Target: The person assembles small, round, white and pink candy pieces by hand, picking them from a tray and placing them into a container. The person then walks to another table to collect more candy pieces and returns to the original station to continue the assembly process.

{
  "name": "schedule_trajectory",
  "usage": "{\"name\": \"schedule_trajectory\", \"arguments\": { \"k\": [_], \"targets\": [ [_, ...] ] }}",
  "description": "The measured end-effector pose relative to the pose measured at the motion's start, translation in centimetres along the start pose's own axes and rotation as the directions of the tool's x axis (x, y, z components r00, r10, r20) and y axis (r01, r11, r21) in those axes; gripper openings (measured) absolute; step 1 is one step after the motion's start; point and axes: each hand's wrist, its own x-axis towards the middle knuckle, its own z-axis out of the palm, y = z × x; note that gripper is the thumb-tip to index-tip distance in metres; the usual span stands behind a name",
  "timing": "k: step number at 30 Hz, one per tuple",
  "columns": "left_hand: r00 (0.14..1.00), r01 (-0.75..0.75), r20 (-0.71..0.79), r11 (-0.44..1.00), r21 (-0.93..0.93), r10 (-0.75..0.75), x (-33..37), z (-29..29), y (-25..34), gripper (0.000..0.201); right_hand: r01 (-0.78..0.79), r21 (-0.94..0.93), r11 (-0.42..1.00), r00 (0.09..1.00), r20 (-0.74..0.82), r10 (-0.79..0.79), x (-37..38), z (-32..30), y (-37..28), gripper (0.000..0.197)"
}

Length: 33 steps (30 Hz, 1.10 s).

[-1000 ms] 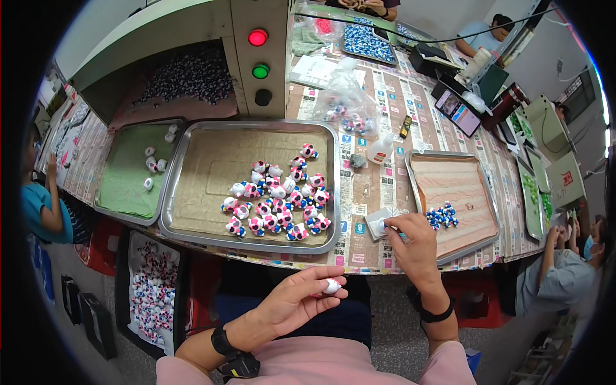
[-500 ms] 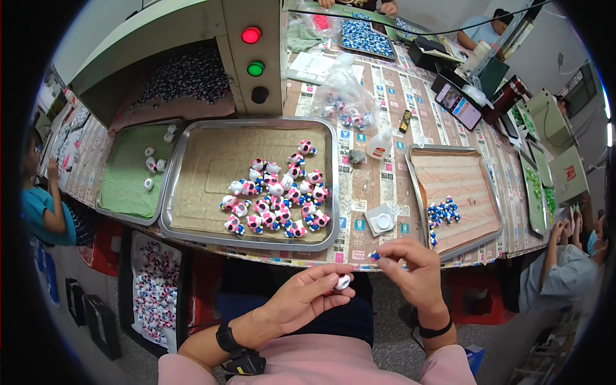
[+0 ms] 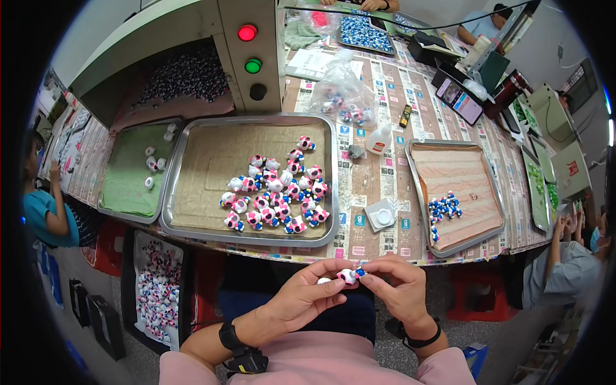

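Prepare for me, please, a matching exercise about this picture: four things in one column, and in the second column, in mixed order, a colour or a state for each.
Column one
1. Left hand
2. Upper round lamp
3. Right hand
4. Squeeze bottle

Column two
A. Pinches a small blue piece
B. White
C. Holds a white-and-pink piece
D. Red

Right pairs: 1-C, 2-D, 3-A, 4-B
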Motion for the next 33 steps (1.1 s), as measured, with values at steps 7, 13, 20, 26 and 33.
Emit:
{"name": "schedule_trajectory", "arguments": {
  "k": [7, 13, 20, 26, 33],
  "targets": [
    [0.999, 0.026, -0.047, 0.999, 0.033, -0.024, -0.1, -0.1, 0.0, 0.032, 0.073, -0.096, 0.993, 0.995, 0.075, -0.066, 0.2, -0.2, -0.5, 0.018],
    [0.998, 0.003, -0.064, 0.999, 0.032, -0.001, 0.0, -0.5, -0.5, 0.034, 0.109, -0.126, 0.986, 0.988, 0.123, -0.094, 0.3, -0.6, -0.3, 0.019],
    [0.999, -0.008, -0.032, 1.000, 0.000, 0.008, 0.1, -0.4, -0.7, 0.035, 0.110, -0.097, 0.989, 0.976, 0.198, -0.089, 0.9, -1.2, -0.9, 0.018],
    [0.991, -0.087, -0.076, 0.971, 0.223, 0.107, -0.7, 1.0, 2.3, 0.029, 0.053, -0.053, 0.997, 0.970, 0.239, -0.039, 1.4, -1.5, -2.0, 0.024],
    [0.735, -0.098, 0.042, 0.045, 0.994, 0.677, -1.4, -1.4, 8.9, 0.020, 0.082, -0.351, 0.933, 0.954, -0.243, -0.175, 1.3, -6.6, -0.4, 0.021]
  ]
}}
